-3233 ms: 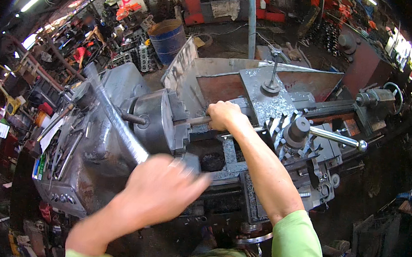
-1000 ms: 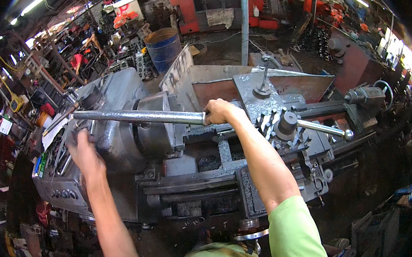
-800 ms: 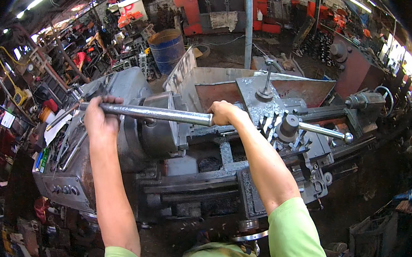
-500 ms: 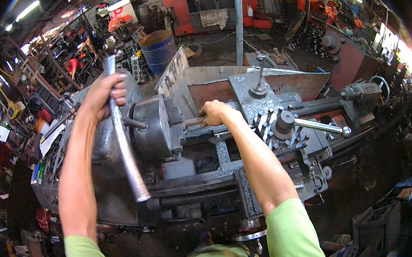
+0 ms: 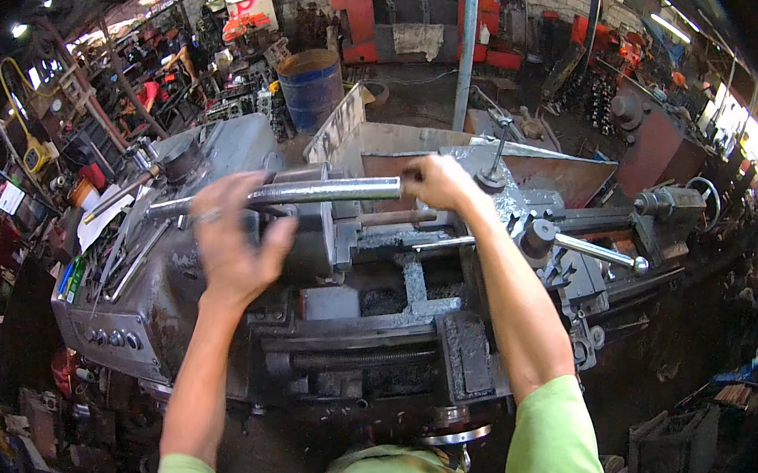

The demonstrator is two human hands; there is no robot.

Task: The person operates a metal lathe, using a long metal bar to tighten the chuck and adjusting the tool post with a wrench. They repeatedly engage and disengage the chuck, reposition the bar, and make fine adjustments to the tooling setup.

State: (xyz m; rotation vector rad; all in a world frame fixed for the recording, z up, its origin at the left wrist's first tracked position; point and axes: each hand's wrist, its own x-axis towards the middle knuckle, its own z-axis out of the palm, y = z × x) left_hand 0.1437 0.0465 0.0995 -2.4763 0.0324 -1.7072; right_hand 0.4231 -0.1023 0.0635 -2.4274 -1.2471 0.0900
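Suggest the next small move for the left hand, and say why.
Perhaps close the left hand around the metal bar to steady it: that hand looks spread over the bar, blurred, while the right hand is at the bar's right end, its grip unclear.

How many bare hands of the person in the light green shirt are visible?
2: the blurred left hand, in front of the long, round silver metal bar, and the right hand, at the bar's right end.
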